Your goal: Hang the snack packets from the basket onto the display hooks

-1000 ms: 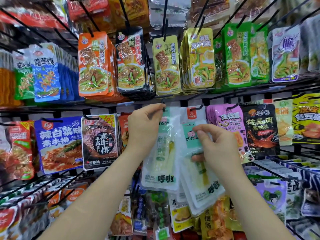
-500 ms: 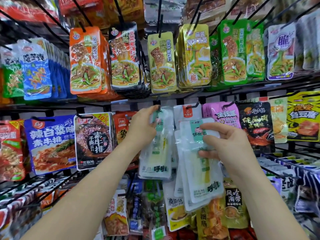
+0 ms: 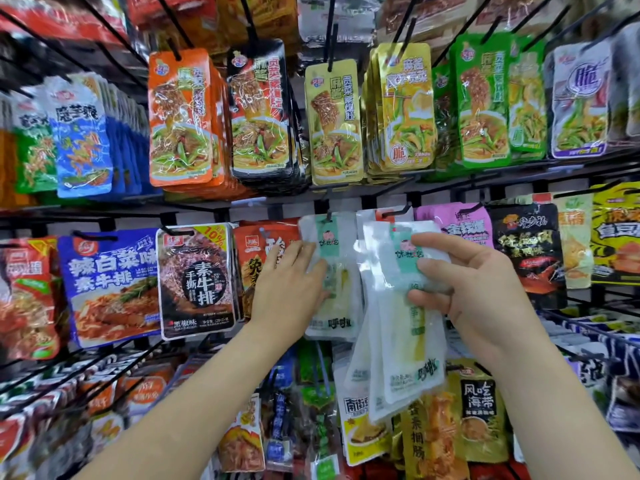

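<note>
Just left of centre, left hand point(image 3: 287, 289), fingers straight and together, laid flat on the nine o'clock edge of a clear plastic snack packet with a green-and-white label point(image 3: 337, 306), hung on a black wire display hook point(image 3: 329, 216) at its twelve o'clock. At three o'clock of that packet, a fanned stack of matching clear packets point(image 3: 398, 341), pinched near the top between thumb and curled fingers of the right hand point(image 3: 474, 289).
</note>
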`<control>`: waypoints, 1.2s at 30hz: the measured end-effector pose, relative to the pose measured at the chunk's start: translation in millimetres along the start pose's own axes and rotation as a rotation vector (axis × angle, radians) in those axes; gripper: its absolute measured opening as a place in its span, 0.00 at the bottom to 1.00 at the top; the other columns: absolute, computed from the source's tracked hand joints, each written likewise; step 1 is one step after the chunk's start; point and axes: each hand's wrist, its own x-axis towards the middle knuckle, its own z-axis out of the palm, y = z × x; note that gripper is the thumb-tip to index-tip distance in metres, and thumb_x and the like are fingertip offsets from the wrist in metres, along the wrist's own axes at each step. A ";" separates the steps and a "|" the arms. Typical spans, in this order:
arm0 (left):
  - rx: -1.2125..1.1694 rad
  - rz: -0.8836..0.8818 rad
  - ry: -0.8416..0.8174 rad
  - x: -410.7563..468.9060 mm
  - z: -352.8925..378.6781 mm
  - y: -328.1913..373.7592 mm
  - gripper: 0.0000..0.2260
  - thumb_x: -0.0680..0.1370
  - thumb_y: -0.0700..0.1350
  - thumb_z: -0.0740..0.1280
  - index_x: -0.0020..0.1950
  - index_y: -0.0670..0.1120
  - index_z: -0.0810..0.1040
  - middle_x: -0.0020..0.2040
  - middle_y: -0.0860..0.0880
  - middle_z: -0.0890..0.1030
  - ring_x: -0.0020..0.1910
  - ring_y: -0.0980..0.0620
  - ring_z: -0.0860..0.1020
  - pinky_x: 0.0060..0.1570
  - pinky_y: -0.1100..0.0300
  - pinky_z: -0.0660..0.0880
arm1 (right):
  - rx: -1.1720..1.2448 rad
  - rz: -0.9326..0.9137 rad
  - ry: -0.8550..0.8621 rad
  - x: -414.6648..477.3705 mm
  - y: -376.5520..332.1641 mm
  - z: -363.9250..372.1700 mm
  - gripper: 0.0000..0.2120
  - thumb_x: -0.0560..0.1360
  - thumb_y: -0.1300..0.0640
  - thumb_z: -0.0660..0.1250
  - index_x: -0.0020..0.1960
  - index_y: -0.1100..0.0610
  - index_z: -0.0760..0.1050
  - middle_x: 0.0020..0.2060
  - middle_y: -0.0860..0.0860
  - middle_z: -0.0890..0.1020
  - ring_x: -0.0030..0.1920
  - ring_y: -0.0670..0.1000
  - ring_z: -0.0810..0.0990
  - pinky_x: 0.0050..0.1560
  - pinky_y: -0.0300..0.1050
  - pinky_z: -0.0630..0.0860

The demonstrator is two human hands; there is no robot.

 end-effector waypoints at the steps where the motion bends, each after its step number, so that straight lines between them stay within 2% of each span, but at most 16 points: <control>1: 0.021 0.001 -0.045 2.8 1.9 0.1 0.25 0.77 0.60 0.63 0.71 0.50 0.67 0.77 0.43 0.61 0.76 0.44 0.57 0.73 0.44 0.53 | 0.025 0.005 -0.007 0.9 0.5 0.9 0.12 0.74 0.71 0.67 0.49 0.57 0.82 0.54 0.58 0.82 0.41 0.57 0.83 0.30 0.39 0.79; 4: 0.063 0.002 -0.135 10.5 3.2 4.9 0.36 0.78 0.62 0.60 0.78 0.51 0.45 0.79 0.42 0.45 0.78 0.43 0.46 0.74 0.41 0.44 | 0.038 0.011 -0.011 2.2 2.7 4.2 0.11 0.74 0.71 0.67 0.49 0.57 0.82 0.51 0.58 0.83 0.39 0.55 0.84 0.29 0.39 0.79; 6: 0.090 -0.004 -0.136 14.1 4.0 7.4 0.40 0.76 0.64 0.61 0.78 0.52 0.41 0.79 0.41 0.42 0.77 0.40 0.45 0.73 0.39 0.45 | 0.033 0.016 -0.007 2.6 4.7 5.6 0.11 0.74 0.71 0.67 0.50 0.57 0.82 0.51 0.57 0.83 0.39 0.55 0.84 0.30 0.39 0.79; 13: 0.183 -0.023 -0.201 34.2 3.7 6.3 0.41 0.70 0.67 0.67 0.76 0.56 0.51 0.78 0.39 0.41 0.76 0.35 0.43 0.70 0.34 0.47 | 0.029 0.031 -0.026 2.6 9.2 8.7 0.11 0.74 0.71 0.67 0.51 0.58 0.82 0.47 0.55 0.82 0.33 0.49 0.83 0.30 0.40 0.80; 20: 0.260 0.035 -0.220 44.2 1.8 -0.8 0.46 0.65 0.75 0.63 0.76 0.54 0.52 0.78 0.38 0.46 0.76 0.36 0.50 0.70 0.35 0.48 | -0.006 -0.008 -0.029 -0.1 11.3 6.3 0.12 0.74 0.70 0.67 0.50 0.56 0.81 0.53 0.59 0.80 0.42 0.57 0.81 0.31 0.39 0.79; 23: 0.255 0.039 -0.221 39.2 -2.4 0.4 0.43 0.70 0.70 0.63 0.77 0.53 0.50 0.79 0.39 0.44 0.77 0.38 0.44 0.71 0.34 0.43 | -0.032 -0.058 -0.038 -3.6 10.8 9.3 0.12 0.75 0.69 0.67 0.48 0.53 0.82 0.48 0.69 0.73 0.42 0.59 0.77 0.33 0.41 0.80; 25: 0.203 0.036 -0.171 31.6 -9.0 0.8 0.35 0.75 0.60 0.64 0.77 0.51 0.53 0.79 0.40 0.46 0.78 0.42 0.43 0.71 0.35 0.40 | -0.055 -0.100 -0.029 -5.7 9.5 11.4 0.12 0.76 0.70 0.67 0.49 0.53 0.80 0.37 0.63 0.70 0.36 0.54 0.76 0.34 0.42 0.81; 26: 0.131 0.032 -0.121 25.3 -13.7 0.3 0.29 0.76 0.52 0.65 0.76 0.50 0.59 0.79 0.41 0.51 0.78 0.43 0.48 0.72 0.39 0.43 | -0.069 -0.122 -0.017 -6.5 9.5 12.3 0.12 0.76 0.70 0.67 0.49 0.53 0.79 0.33 0.58 0.69 0.33 0.51 0.76 0.35 0.43 0.81; 27: -0.026 0.008 -0.042 18.2 -18.4 -0.5 0.23 0.77 0.46 0.64 0.72 0.50 0.67 0.77 0.43 0.60 0.75 0.45 0.56 0.72 0.47 0.51 | -0.075 -0.143 -0.009 -7.5 8.9 13.4 0.12 0.76 0.70 0.66 0.50 0.53 0.77 0.33 0.55 0.69 0.31 0.49 0.76 0.35 0.44 0.82; 28: -0.264 -0.065 0.048 10.9 -26.3 -0.1 0.18 0.77 0.42 0.63 0.66 0.49 0.74 0.72 0.46 0.70 0.69 0.48 0.67 0.66 0.56 0.60 | -0.075 -0.157 -0.004 -9.0 8.4 14.9 0.13 0.76 0.70 0.66 0.50 0.53 0.75 0.34 0.56 0.71 0.31 0.49 0.77 0.35 0.45 0.82; 29: -0.551 -0.196 0.113 3.9 -37.4 0.8 0.14 0.78 0.39 0.62 0.60 0.50 0.79 0.64 0.50 0.78 0.60 0.52 0.75 0.55 0.62 0.66 | -0.069 -0.165 -0.005 -10.9 7.9 16.9 0.13 0.76 0.70 0.66 0.51 0.52 0.73 0.36 0.57 0.76 0.32 0.49 0.80 0.35 0.46 0.82; 30: -0.869 -0.332 0.128 -1.6 -50.9 3.1 0.11 0.79 0.39 0.62 0.55 0.50 0.81 0.55 0.53 0.82 0.50 0.55 0.78 0.47 0.64 0.69 | -0.057 -0.171 -0.007 -12.8 7.8 19.3 0.14 0.76 0.70 0.66 0.51 0.52 0.71 0.39 0.57 0.81 0.33 0.50 0.82 0.34 0.46 0.81; 32: -1.446 -0.513 0.096 -9.3 -77.8 8.4 0.06 0.80 0.44 0.64 0.49 0.51 0.81 0.42 0.53 0.83 0.37 0.57 0.80 0.39 0.58 0.78 | -0.044 -0.177 -0.015 -16.2 8.3 25.0 0.17 0.76 0.71 0.66 0.52 0.51 0.67 0.41 0.55 0.85 0.36 0.51 0.85 0.33 0.45 0.81; 33: -1.557 -0.518 0.064 -10.9 -86.6 11.6 0.04 0.79 0.48 0.67 0.49 0.50 0.80 0.40 0.52 0.83 0.35 0.57 0.81 0.38 0.56 0.80 | -0.047 -0.185 -0.022 -18.2 8.9 28.0 0.18 0.75 0.71 0.66 0.53 0.50 0.66 0.42 0.54 0.86 0.37 0.52 0.85 0.32 0.44 0.80; 35: -1.533 -0.462 0.059 -11.9 -94.0 19.6 0.12 0.72 0.54 0.72 0.50 0.50 0.79 0.40 0.50 0.84 0.38 0.52 0.83 0.41 0.52 0.81 | -0.054 -0.206 -0.040 -21.6 10.6 33.6 0.20 0.75 0.71 0.66 0.54 0.48 0.65 0.42 0.51 0.86 0.37 0.52 0.85 0.31 0.43 0.80; 36: -1.506 -0.460 0.104 -11.8 -93.5 22.8 0.14 0.69 0.54 0.75 0.49 0.49 0.79 0.41 0.47 0.84 0.40 0.48 0.83 0.42 0.48 0.81 | -0.054 -0.212 -0.043 -23.3 11.6 36.2 0.21 0.75 0.71 0.66 0.54 0.47 0.65 0.41 0.50 0.86 0.36 0.52 0.85 0.31 0.43 0.80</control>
